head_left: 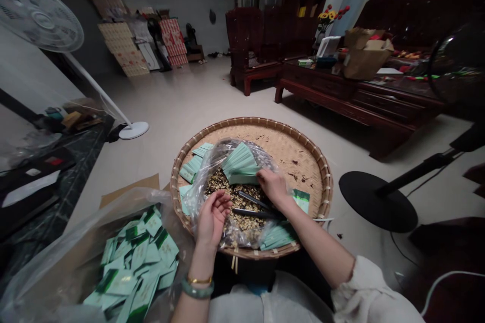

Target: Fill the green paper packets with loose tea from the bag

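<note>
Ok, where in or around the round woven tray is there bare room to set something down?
Far right on the woven tray, between plastic bag and rim, only dark scraps lie scattered. The floor between the tray and the white fan base is bare. Pale green packets crowd the tray's left and near-right edges; left hand and right hand, the bag.

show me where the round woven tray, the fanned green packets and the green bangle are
round woven tray (281,139): head view, bare far part of its base
fanned green packets (239,160): head view, middle of the fan
green bangle (197,290): head view, middle of its band
</note>
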A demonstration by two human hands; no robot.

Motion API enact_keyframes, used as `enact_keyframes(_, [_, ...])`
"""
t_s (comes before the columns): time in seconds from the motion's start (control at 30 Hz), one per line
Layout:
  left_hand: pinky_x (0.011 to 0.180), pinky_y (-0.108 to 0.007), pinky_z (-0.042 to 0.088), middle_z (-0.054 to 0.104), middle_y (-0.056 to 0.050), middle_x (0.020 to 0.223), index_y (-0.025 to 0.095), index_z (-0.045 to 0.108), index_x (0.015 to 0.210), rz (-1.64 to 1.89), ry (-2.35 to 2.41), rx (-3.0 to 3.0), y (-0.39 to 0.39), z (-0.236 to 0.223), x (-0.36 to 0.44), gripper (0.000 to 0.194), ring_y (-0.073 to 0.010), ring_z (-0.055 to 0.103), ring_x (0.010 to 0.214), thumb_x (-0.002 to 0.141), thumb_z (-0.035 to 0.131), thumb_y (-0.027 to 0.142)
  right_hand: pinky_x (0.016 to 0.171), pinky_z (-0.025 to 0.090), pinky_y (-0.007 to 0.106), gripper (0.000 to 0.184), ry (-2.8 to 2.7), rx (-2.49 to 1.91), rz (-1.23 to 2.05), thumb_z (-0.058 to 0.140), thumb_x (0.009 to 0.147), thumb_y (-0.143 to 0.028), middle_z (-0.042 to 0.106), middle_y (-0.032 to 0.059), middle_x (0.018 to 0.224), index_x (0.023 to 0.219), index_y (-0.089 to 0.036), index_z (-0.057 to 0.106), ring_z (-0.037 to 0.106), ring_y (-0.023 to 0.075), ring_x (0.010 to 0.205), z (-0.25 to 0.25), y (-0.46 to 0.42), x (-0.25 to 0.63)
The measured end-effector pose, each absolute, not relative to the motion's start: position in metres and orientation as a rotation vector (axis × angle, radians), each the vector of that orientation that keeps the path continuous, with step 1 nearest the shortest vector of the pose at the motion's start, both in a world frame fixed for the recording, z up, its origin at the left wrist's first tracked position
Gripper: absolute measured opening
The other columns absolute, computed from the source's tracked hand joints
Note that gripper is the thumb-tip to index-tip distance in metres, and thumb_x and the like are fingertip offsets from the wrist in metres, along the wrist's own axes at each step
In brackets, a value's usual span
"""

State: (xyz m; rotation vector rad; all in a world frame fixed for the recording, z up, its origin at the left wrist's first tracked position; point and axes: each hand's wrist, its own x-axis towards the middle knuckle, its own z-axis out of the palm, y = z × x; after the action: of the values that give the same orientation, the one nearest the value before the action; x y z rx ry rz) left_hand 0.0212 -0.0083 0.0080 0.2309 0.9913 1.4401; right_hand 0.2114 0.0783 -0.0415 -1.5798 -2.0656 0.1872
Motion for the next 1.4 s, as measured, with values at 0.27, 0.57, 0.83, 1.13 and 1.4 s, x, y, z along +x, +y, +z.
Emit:
enact_keyframes(0.27, [0.068,-0.03,0.057,0.068,-0.012,0.101,0.013,0.061,0.101,1.401,0.965,0.326,-0.008,0.004,0.024,0.027,-0.0205,0.069,0.08,0.077,0.066,0.024,0.082,0.05,0.035,0.022,-1.809,-1.109,0.332,0.048,0.088,-0.026,0.068,0.0083,0.1,0.072,-0.022,0.062,0.064,0.0192,0.093,-0.017,0.055,0.21])
enact_keyframes(0.57, [0.046,-0.016,0.048,0.07,-0.005,0.073,0.009,0.067,0.078,1.345,1.095,0.484,-0.01,0.004,0.033,0.034,-0.0136,0.066,0.059,0.052,0.084,0.024,0.095,0.048,0.037,0.03,-1.61,-0.97,0.742,0.048,0.084,-0.022,0.06,0.011,0.125,0.111,-0.02,0.062,0.057,0.021,0.115,-0.007,0.034,0.195])
enact_keyframes(0.83, [0.052,-0.022,0.054,0.069,-0.003,0.067,0.01,0.068,0.074,1.441,1.22,0.549,-0.011,0.001,0.038,0.033,-0.0135,0.065,0.058,0.051,0.083,0.028,0.099,0.045,0.037,0.034,-1.651,-1.132,0.576,0.048,0.089,-0.028,0.063,0.0099,0.12,0.12,-0.02,0.06,0.058,0.021,0.112,-0.001,0.027,0.185])
enact_keyframes(1.13, [0.049,-0.022,0.053,0.068,-0.004,0.067,0.011,0.067,0.08,1.305,1.269,0.794,0.003,-0.005,0.04,0.031,-0.0178,0.068,0.06,0.061,0.078,0.032,0.078,0.047,0.037,0.014,-1.668,-1.222,0.229,0.061,0.082,-0.03,0.06,0.0084,0.085,0.076,-0.02,0.068,0.056,0.0227,0.086,-0.001,0.039,0.2])
enact_keyframes(1.4, [0.099,-0.035,0.044,0.034,-0.014,0.148,0.025,0.038,0.136,1.388,1.179,0.972,0.037,-0.013,0.059,0.072,-0.0253,0.048,0.124,0.072,0.071,0.028,0.064,0.045,0.03,0.012,-1.525,-1.269,0.255,0.056,0.082,-0.025,0.064,0.005,0.075,0.08,-0.017,0.066,0.055,0.0174,0.067,-0.015,0.057,0.239])
